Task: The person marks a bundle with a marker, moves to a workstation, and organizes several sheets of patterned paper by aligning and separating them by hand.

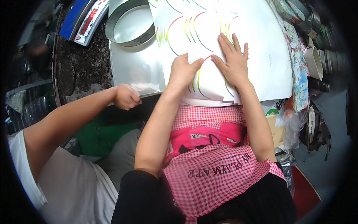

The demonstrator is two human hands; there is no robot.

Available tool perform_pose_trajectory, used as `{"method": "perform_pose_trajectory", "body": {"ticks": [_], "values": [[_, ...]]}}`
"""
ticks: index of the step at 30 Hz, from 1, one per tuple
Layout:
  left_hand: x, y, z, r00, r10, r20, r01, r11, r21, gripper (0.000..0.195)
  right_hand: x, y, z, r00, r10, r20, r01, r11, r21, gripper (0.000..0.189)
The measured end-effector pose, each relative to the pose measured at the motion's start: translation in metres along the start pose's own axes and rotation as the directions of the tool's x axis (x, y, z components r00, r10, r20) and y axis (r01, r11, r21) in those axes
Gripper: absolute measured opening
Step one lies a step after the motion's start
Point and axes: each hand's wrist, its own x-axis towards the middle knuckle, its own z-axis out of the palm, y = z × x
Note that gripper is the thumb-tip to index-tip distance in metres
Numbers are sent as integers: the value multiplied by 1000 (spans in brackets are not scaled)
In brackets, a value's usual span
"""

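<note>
White paper sheets [214, 75] printed with rainbow-coloured arcs lie overlapping on the work surface in front of me. My left hand [184, 70] rests at the left side of the nearest sheets, thumb extended over the paper. Its other fingers are curled and partly hidden, so a grip cannot be made out. Flat on the printed sheets, my right hand [234, 63] has its fingers apart and holds nothing. Its thumb points towards my left thumb, near the top of a red arc. More printed sheets [173, 33] lie beyond my hands.
To the left, another person's closed hand [127, 96] is at the edge of a clear plastic sheet [137, 67]. A metal ring [110, 33] and a digital scale [91, 22] stand farther back. Stacked colourful material [300, 81] and a plastic bag [292, 126] are at right.
</note>
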Motion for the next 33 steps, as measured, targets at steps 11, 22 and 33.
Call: {"method": "perform_pose_trajectory", "body": {"ticks": [11,22,33], "values": [[-27,19,13,913,408,-28,-308,731,608,44,1,-16,-29,956,250,151,-291,856,428,65],[-15,-5,-55,991,-111,-69,106,992,-67,38,-10,-76,-19,965,-259,25,247,942,225,52],[0,-28,-53,989,-15,-145,37,988,150,32,-10,-32,-19,993,-102,54,115,927,-357,44]]}}
